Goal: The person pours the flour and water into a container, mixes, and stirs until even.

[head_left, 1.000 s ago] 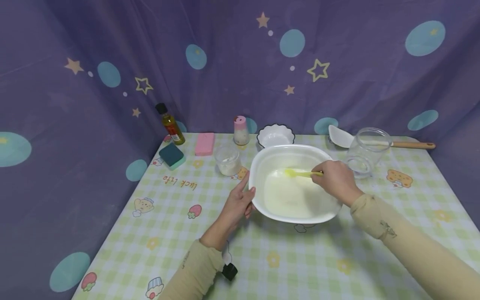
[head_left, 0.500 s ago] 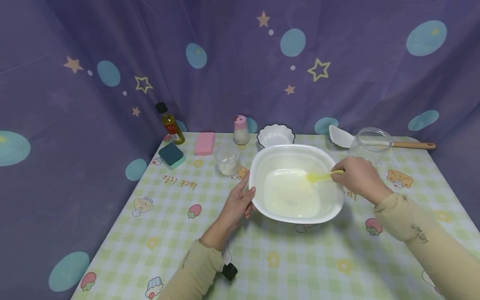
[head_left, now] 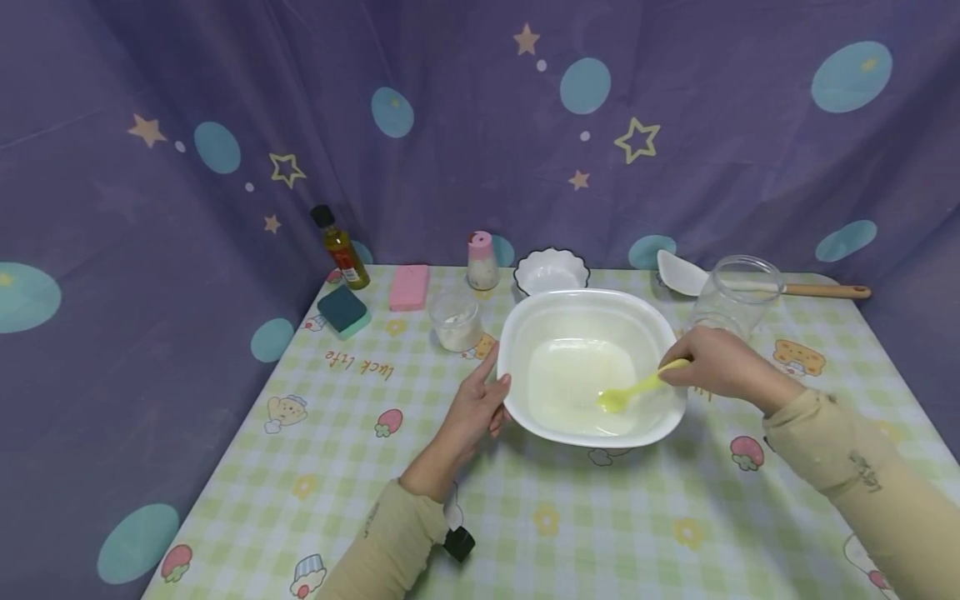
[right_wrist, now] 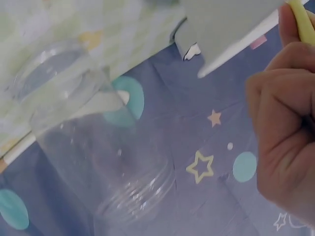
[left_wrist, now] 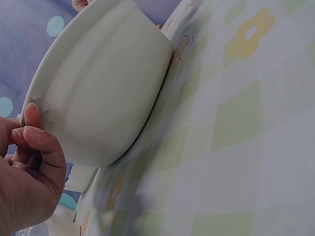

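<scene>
A white basin [head_left: 517, 417] stands on the checked tablecloth and holds pale, milky liquid [head_left: 570, 375]. My left hand [head_left: 474, 408] grips its left rim; in the left wrist view the thumb and curled fingers [left_wrist: 42, 147] pinch the edge. Over the right side of the basin, my right hand [head_left: 716, 362] pinches the handle of a yellow spoon [head_left: 637, 390]. The spoon's head dips into the liquid near the front right. In the right wrist view only a bit of the yellow handle [right_wrist: 302, 22] shows above the curled fingers.
Behind the basin stand a scalloped bowl [head_left: 552, 271], a pink-topped shaker [head_left: 482, 262] and a small clear cup [head_left: 456, 325]. A clear jar [head_left: 738, 296] and white spatula [head_left: 682, 275] are at right. An oil bottle [head_left: 345, 254], pink block [head_left: 409, 288] and sponge [head_left: 343, 311] lie left.
My right hand has moved the spoon rightward, then toward the front of the basin through the liquid. My left hand has kept its place on the rim.
</scene>
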A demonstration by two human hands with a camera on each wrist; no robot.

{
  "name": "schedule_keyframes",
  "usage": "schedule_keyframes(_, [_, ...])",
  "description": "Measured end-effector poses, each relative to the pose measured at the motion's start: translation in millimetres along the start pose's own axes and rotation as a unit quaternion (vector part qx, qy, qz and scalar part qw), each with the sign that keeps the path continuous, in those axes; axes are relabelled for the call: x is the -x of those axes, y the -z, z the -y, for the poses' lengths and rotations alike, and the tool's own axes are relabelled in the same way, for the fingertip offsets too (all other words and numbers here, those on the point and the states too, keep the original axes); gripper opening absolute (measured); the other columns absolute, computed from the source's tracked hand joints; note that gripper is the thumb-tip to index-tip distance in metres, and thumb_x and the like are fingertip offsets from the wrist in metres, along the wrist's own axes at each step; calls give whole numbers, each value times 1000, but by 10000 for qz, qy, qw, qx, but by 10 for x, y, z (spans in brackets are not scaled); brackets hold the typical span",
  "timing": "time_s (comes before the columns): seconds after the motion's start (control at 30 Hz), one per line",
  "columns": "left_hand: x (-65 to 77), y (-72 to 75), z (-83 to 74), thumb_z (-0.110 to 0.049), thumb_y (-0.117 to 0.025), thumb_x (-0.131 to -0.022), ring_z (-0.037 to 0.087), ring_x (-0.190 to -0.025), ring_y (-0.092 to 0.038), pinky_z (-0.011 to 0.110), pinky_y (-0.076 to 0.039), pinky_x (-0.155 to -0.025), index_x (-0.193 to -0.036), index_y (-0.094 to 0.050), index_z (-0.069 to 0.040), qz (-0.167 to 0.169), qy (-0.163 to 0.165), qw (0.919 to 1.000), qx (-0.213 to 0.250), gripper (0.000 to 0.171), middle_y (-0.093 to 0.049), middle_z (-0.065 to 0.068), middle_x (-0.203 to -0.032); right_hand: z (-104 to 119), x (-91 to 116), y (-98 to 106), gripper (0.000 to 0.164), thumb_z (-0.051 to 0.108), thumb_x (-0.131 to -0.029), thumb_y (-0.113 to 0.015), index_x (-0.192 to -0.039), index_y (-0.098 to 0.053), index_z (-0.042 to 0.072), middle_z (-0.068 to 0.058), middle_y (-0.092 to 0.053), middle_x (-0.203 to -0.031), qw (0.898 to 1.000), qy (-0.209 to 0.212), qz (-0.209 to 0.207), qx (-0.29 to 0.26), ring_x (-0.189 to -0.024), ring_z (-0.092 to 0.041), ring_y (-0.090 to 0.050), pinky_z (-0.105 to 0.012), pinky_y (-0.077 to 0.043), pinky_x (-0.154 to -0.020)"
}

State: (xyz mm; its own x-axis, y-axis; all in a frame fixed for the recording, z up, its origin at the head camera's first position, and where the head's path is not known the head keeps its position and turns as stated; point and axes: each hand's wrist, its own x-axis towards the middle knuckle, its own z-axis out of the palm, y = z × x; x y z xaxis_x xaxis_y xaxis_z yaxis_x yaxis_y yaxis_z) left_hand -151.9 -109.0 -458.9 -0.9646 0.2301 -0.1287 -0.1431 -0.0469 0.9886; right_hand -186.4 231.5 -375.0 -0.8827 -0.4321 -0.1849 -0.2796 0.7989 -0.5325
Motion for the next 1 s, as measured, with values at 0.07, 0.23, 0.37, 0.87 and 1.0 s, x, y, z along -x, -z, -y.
schedule_keyframes(0.07, [0,-1,1,-25,-51,-103,12,-42,-41,24,-38,-42,-153,-30,-34,-3,-11,10000,-11,55,-54,4,-57,26,-7,-50,15,18,-86,-73,-91,-79,6,-4,-72,-85,9998,137,40,-121,-71,-13,-59,-33,-49,-62])
schedule_keyframes(0.23, [-4,3,-1,-25,-51,-103,12,-42,-41,24,-39,-42,-153,-29,-34,10,19,10000,-23,55,-54,5,-57,109,-31,-201,9,16,-85,-73,-86,-80,10,2,-72,-81,9986,461,6,-272,-69,-9,-61,-37,-53,-73])
schedule_keyframes(0.37, [-13,15,-7,-23,-49,-104,12,-42,-41,24,-39,-42,-155,-25,-31,83,73,9999,-25,57,-54,6,-57,176,-72,-317,8,19,-85,-74,-86,-80,13,2,-73,-84,9980,594,-152,-181,-71,-10,-63,-32,-52,-65])
schedule_keyframes(0.87, [-4,20,3,-25,-51,-103,12,-42,-41,24,-39,-42,-154,-28,-34,31,29,10000,-64,56,-54,5,-57,308,-283,-647,14,18,-87,-74,-96,-76,7,6,-58,-61,9866,629,-1508,-12,-54,-10,-46,-30,-40,-55])
schedule_keyframes(1.0, [-4,16,17,-26,-51,-103,11,-42,-41,23,-38,-42,-153,-29,-35,22,-12,10000,-59,55,-54,4,-57,300,-326,-665,16,18,-87,-74,-98,-74,6,5,-49,-54,9817,405,-1858,-137,-49,-12,-42,-30,-36,-50])
